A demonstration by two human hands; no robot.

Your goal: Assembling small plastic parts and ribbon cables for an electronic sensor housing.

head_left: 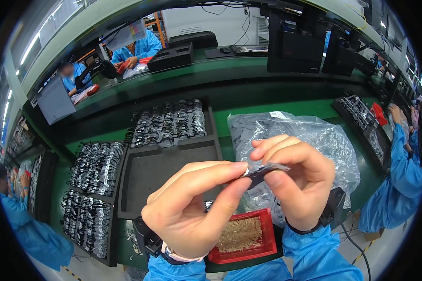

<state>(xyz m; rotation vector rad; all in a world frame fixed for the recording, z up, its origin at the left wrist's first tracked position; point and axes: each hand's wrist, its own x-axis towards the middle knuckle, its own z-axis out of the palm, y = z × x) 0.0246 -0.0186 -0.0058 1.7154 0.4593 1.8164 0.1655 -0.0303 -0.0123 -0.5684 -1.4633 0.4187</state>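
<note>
In front of me, both hands pinch a small dark flat part (257,177) with a shiny, clear film-like edge; its exact kind I cannot make out. My left hand (192,199) grips its left end between thumb and index finger. At the other end, the thumb and fingers of my right hand (305,180) are closed on it. Beneath the hands stands a red bin (269,234) holding many tiny tan pieces (241,234). A large clear plastic bag (309,131) with grey contents lies behind my right hand.
Left of centre sits a black foam tray (169,171) with a bare compartment. Rows of black and silver metal parts (96,166) fill trays beside and behind it. Small loose pieces (132,243) lie near the front edge. Co-workers in blue sleeves (394,182) work on both sides and across.
</note>
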